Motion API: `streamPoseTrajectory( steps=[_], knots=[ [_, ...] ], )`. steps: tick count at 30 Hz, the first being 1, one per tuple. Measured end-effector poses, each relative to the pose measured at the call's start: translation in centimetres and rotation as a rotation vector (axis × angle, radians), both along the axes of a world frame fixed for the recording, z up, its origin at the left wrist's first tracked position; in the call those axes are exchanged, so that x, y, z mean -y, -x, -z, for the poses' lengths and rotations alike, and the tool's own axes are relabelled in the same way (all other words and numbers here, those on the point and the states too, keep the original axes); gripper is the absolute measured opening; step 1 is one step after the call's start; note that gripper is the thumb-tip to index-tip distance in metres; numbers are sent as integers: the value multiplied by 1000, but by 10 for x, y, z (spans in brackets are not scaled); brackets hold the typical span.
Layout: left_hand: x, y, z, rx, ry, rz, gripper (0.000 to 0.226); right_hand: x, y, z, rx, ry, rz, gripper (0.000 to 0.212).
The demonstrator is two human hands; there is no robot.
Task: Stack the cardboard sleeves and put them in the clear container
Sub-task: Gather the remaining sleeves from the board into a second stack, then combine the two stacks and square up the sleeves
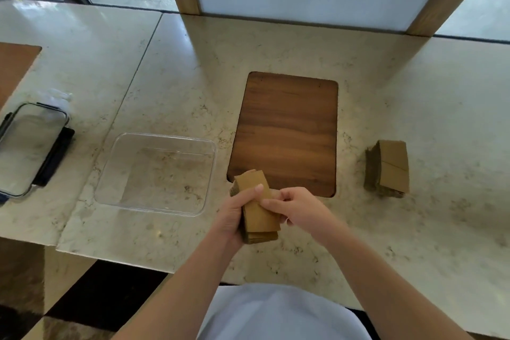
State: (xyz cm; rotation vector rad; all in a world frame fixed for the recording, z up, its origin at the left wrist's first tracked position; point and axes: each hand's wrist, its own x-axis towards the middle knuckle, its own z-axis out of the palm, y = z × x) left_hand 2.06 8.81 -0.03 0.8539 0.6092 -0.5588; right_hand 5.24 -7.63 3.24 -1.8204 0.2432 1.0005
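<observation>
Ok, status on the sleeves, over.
Both hands, left and right, gripping one sleeve stack above the counter. Container empty, to the left. Second stack waiting on the right. Path clear.

Both bare forearms reach forward from the bottom of the view and converge in front of the torso. The left hand (237, 212) is curled, its thumb stretched up over the flat top of a stack of cardboard sleeves (258, 208) and its fingers wrapped under the left side, gripping it. The right hand (298, 208) comes in from the right with its knuckles up and fingers bent, the index fingertip and thumb pressing on the stack's top face just beside the left thumb.
</observation>
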Motion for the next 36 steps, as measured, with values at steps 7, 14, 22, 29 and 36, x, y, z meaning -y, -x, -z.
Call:
streamPoseTrajectory(
  steps=[7, 14, 22, 29, 36],
  knots=[
    [18, 4, -19, 162, -64, 76, 74, 22, 27, -9, -103, -244, 117, 69],
    [33, 10, -35, 125, -249, 215, 76, 38, 45, -15, 0, -330, 110, 47],
    [57, 16, -33, -63, -392, 118, 38, 22, 51, -2, 76, -160, 253, 40],
    [84, 11, -44, -146, -436, 260, 38, 40, 53, 2, 152, -163, 338, 28],
    [181, -51, -58, 29, -559, 433, 33, 119, 24, -27, 297, -30, 696, 30]
  ],
)
